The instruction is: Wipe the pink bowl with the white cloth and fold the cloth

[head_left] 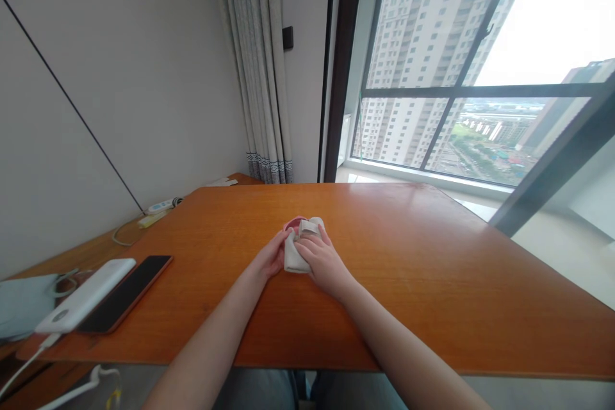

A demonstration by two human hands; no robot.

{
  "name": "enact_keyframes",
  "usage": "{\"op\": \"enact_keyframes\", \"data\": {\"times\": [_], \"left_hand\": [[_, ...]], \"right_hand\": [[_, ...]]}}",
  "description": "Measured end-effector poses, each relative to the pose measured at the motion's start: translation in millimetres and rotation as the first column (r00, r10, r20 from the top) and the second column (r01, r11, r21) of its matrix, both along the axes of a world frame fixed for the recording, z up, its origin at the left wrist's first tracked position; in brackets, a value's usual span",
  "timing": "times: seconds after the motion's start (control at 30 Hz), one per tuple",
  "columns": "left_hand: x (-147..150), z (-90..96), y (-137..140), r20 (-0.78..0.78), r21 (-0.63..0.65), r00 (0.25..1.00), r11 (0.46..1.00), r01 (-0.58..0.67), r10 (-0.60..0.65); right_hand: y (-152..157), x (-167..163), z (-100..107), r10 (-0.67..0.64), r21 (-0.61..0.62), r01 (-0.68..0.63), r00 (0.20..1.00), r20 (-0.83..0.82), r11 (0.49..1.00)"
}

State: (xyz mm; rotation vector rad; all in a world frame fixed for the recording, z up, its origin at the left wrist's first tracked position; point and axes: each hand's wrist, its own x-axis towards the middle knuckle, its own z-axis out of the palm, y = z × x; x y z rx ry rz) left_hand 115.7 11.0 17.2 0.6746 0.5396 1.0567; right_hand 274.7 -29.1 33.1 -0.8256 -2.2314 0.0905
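Over the middle of the wooden table, my two hands meet around a small bundle. My left hand (273, 256) is closed at its left side, gripping a pink object with a curved rim (295, 222); most of that object is covered, so its kind cannot be made out. A folded white cloth (296, 261) lies against the pink object and hangs down in front of it. My right hand (327, 264) is closed on the cloth from the right, its fingers bent over the folds and pressing toward the pink object. Both forearms reach in from the front edge.
On the left of the table (423, 256) lie a white power bank (89, 295) with a cable and a black phone (127, 293). A power strip (161, 206) sits by the wall. Behind the table are a grey curtain (257, 64) and a large window (413, 45).
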Motion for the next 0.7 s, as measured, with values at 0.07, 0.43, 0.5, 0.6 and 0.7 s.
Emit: {"op": "enact_keyframes", "data": {"times": [0.07, 0.43, 0.5, 0.6, 0.7], "left_hand": [[4.3, -0.9, -3.7, 0.008, -0.005, 1.000, 1.000, 0.017, -0.017], [7.7, 9.0, -14.4, 0.047, -0.088, 0.995, 0.991, 0.096, -0.093], [7.3, 8.2, -14.9, 0.061, -0.077, 0.994, 0.992, 0.095, -0.090], [7.2, 5.4, -14.0, 0.061, -0.080, 0.996, 0.995, 0.067, -0.062], [9.7, 5.2, -13.2, 0.052, -0.075, 0.999, 0.997, 0.019, -0.015]], "right_hand": [[2.9, 4.2, 0.4, -0.033, -0.075, 0.015, 0.970, -0.241, 0.997], [40.5, 51.8, 0.5, -0.677, -0.698, 0.037, 0.285, -0.678, 0.715], [42.0, 37.3, -7.6, -0.653, -0.725, -0.124, 0.352, -0.671, 0.678], [38.6, 16.0, -16.4, -0.565, -0.711, -0.259, 0.457, -0.687, 0.654], [32.8, 5.5, -19.8, -0.469, -0.650, -0.273, 0.505, -0.724, 0.709]]}}
